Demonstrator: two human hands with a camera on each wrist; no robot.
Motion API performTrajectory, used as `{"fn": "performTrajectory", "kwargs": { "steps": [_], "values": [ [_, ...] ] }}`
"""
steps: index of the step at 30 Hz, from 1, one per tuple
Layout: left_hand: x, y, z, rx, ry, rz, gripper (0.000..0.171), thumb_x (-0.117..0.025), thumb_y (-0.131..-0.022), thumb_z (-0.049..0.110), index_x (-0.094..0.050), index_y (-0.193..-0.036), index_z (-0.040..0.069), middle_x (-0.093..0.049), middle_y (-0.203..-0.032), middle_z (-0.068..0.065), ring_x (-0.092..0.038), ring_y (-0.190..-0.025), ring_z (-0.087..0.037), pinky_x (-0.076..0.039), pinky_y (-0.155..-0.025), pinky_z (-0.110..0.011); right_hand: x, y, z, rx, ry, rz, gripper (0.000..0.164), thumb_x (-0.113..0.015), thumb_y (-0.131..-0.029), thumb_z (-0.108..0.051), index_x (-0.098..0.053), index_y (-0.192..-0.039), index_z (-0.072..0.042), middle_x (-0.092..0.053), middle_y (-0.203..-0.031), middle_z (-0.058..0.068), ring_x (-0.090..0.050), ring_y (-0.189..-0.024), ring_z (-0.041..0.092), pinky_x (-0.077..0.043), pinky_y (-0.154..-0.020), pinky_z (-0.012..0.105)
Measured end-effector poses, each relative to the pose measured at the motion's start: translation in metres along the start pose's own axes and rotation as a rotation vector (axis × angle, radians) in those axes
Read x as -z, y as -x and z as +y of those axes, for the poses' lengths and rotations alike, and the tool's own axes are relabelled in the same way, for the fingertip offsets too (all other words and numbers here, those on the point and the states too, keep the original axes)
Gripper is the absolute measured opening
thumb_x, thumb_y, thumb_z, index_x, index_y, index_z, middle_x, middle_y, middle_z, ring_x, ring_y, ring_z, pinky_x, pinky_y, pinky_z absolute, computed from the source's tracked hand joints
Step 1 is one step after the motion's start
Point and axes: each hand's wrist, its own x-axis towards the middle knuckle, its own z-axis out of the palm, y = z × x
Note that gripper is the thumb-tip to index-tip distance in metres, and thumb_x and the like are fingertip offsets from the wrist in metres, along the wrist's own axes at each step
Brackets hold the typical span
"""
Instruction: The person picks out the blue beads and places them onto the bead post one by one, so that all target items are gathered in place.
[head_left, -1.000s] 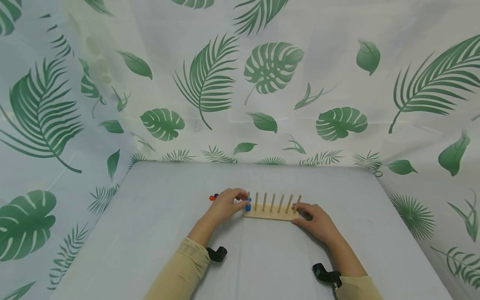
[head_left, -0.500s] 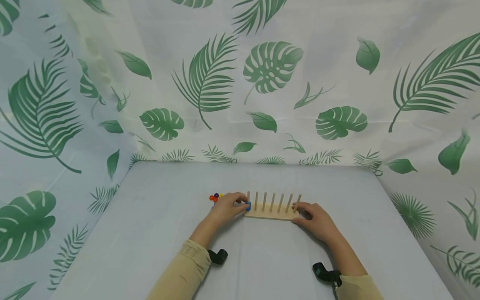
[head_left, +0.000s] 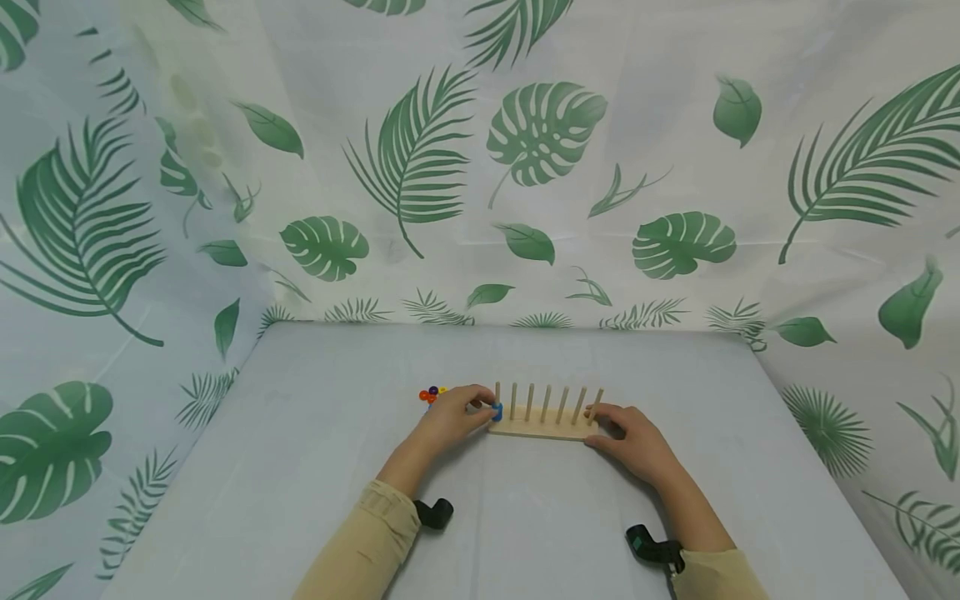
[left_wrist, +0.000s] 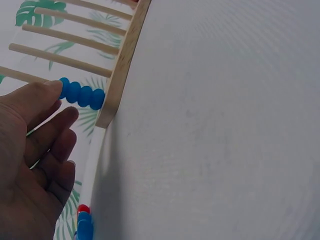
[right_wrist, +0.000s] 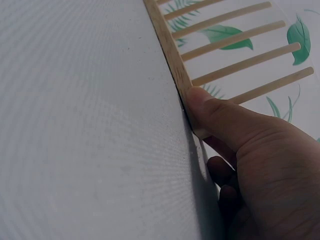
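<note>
A wooden peg board [head_left: 542,425] with a row of upright pegs stands on the table in the head view. Several blue beads [left_wrist: 84,95] are stacked on its leftmost peg, down against the base. With thumb and index finger, my left hand [head_left: 450,417] pinches the uppermost blue bead [left_wrist: 63,88] on that peg; its other fingers are loosely bent. At the board's far right end, my right hand [head_left: 633,440] grips the wooden base [right_wrist: 172,60], thumb on the near side. The fingers behind the base are partly hidden.
Loose beads [head_left: 424,396] in red, purple, yellow and blue lie left of the board, partly hidden behind my left hand. A white cloth covers the table [head_left: 540,517], and a leaf-patterned curtain [head_left: 450,275] rises behind it.
My left hand has moved slightly down the leftmost peg, and the blue bead it held higher up now rests on the stack. The right hand stays on the board's end.
</note>
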Motion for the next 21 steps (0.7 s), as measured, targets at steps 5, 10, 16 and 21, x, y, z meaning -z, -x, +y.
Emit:
{"fn": "performTrajectory", "kwargs": {
  "steps": [5, 10, 16, 21],
  "values": [
    [0.008, 0.006, -0.002, 0.003, 0.005, 0.037, 0.027, -0.064, -0.097, 0.036, -0.067, -0.12, 0.022, -0.067, -0.12, 0.005, -0.061, -0.109, -0.016, -0.052, -0.091, -0.038, 0.0, 0.0, 0.0, -0.002, -0.005, -0.002, 0.05, -0.076, -0.084, -0.046, -0.064, -0.127, -0.024, -0.064, -0.122, 0.008, -0.058, -0.112, 0.03, -0.047, -0.096, 0.054],
    [0.02, 0.014, -0.011, -0.003, 0.007, 0.113, 0.025, -0.064, -0.097, 0.033, -0.068, -0.117, 0.019, -0.068, -0.114, 0.004, -0.062, -0.103, -0.015, -0.052, -0.088, -0.036, 0.001, 0.0, 0.0, 0.0, 0.004, 0.003, 0.051, -0.075, -0.084, -0.045, -0.064, -0.128, -0.023, -0.064, -0.123, 0.009, -0.058, -0.113, 0.03, -0.047, -0.096, 0.055],
    [0.036, 0.025, -0.029, 0.049, 0.041, 0.185, 0.023, -0.066, -0.096, 0.032, -0.069, -0.116, 0.019, -0.067, -0.106, 0.006, -0.061, -0.096, -0.013, -0.051, -0.085, -0.036, 0.002, 0.001, -0.001, -0.002, 0.007, 0.006, 0.051, -0.076, -0.084, -0.046, -0.064, -0.128, -0.022, -0.064, -0.123, 0.009, -0.058, -0.112, 0.03, -0.047, -0.095, 0.055],
    [0.046, 0.036, -0.043, 0.105, 0.038, 0.208, 0.022, -0.068, -0.094, 0.031, -0.07, -0.113, 0.02, -0.067, -0.107, 0.007, -0.061, -0.1, -0.016, -0.051, -0.085, -0.039, 0.002, 0.002, -0.002, 0.001, 0.009, 0.008, 0.051, -0.076, -0.084, -0.046, -0.064, -0.128, -0.022, -0.064, -0.124, 0.01, -0.058, -0.113, 0.031, -0.047, -0.096, 0.055]
  ]
}}
